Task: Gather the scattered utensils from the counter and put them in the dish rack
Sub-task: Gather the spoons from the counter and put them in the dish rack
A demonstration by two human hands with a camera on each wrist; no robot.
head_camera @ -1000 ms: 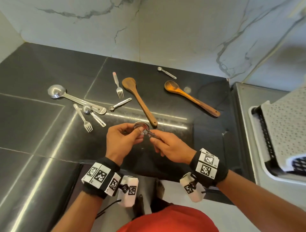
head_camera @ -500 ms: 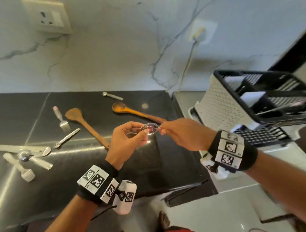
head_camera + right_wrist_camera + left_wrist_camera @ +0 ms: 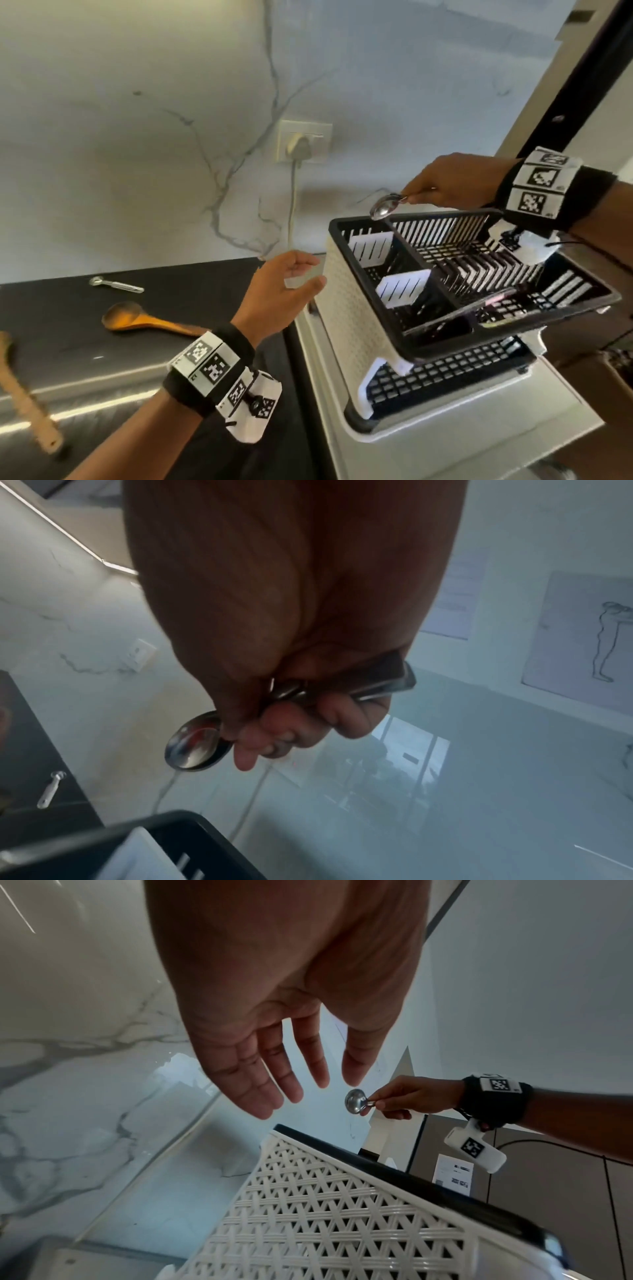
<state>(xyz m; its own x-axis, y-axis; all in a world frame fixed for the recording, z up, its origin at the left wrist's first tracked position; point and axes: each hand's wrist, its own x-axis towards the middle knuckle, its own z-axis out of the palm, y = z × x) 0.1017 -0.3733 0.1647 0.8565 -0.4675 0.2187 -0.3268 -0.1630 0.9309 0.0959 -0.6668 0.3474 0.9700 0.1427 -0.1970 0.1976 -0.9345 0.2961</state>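
My right hand (image 3: 442, 186) grips a steel spoon (image 3: 383, 206) by its handle, bowl pointing left, just above the back rim of the black-and-white dish rack (image 3: 352, 308). The right wrist view shows the spoon (image 3: 197, 746) with my fingers (image 3: 274, 731) curled round its handle. My left hand (image 3: 291, 284) hovers open and empty beside the rack's white left wall; its fingers (image 3: 274, 1074) are spread and relaxed. On the black counter (image 3: 68, 342) lie a light wooden spoon (image 3: 144, 320), a small steel spoon (image 3: 114, 284) and a wooden utensil (image 3: 24, 394) at the left edge.
The rack stands on a steel drainboard (image 3: 445, 435) to the right of the counter. Behind it a marble wall carries a socket with a plug (image 3: 303, 144) and a hanging cord. A dark vertical frame (image 3: 582, 75) runs at the upper right.
My left hand has let go of the spoon and opened. My right hand has carried the spoon right and up to above the rack. The view has swung right toward the rack.
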